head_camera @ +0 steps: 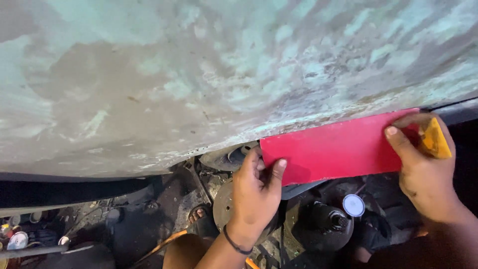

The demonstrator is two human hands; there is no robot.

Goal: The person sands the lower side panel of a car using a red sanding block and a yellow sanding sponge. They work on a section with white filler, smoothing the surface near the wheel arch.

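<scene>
A flat red rectangular card (338, 147) lies against the lower edge of a large sanded body panel (199, 74), grey with pale green patches. My left hand (255, 192) pinches the card's left end, thumb on its face. My right hand (423, 167) presses the card's right end with its thumb and also holds a small yellow spreader (434, 138) between the fingers. A dark band circles my left wrist.
Below the panel sits a wheel hub with brake parts (328, 219) and a small white round cap (354, 205). A sandalled foot (198, 215) rests on the dirty floor. Small tins and clutter (20, 236) lie at the lower left.
</scene>
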